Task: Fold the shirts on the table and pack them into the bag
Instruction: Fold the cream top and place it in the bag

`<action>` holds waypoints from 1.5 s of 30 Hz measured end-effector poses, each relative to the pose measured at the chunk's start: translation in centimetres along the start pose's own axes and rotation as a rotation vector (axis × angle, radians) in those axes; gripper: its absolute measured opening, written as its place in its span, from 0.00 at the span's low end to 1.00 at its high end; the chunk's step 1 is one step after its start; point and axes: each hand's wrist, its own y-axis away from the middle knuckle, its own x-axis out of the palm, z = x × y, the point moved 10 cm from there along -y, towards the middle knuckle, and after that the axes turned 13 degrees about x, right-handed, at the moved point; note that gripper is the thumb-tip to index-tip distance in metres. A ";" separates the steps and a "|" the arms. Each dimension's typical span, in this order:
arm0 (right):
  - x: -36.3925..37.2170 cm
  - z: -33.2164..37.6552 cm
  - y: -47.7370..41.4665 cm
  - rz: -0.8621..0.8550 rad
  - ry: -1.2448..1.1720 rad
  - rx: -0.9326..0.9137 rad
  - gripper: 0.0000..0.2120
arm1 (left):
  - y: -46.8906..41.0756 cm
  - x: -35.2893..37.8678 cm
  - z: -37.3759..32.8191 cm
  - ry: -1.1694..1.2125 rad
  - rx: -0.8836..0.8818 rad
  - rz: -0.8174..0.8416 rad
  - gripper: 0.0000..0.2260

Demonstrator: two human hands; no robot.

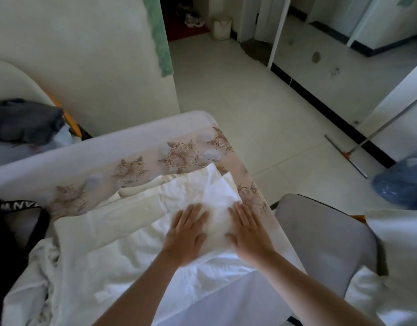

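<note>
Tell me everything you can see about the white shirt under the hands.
The white shirt looks like thin, creased cotton, partly folded into a rough rectangle. It lies flat near the right edge of the flower-patterned table, partly over a cream garment on its left. The left hand and right hand press flat on its near end, fingers straight.

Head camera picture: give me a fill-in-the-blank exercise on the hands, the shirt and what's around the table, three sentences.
1. The left hand and the right hand both lie ____ on the white shirt, fingers straight.
2. The black bag sits at the ____ edge of the table.
3. The chair to the right of the table is ____ in colour.
Missing words: flat; left; grey.
</note>
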 end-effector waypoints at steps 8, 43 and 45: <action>0.6 -2.7 1.2 0.024 -0.035 0.084 0.33 | -5.5 -3.2 -0.6 0.045 -0.038 0.113 0.20; -3.6 14.2 3.3 0.529 -0.580 0.094 0.10 | 11.3 -8.2 8.6 -0.176 -0.338 0.195 0.25; -3.3 13.9 2.4 0.322 -0.366 -0.022 0.13 | 10.9 -7.6 7.2 -0.117 -0.269 0.070 0.21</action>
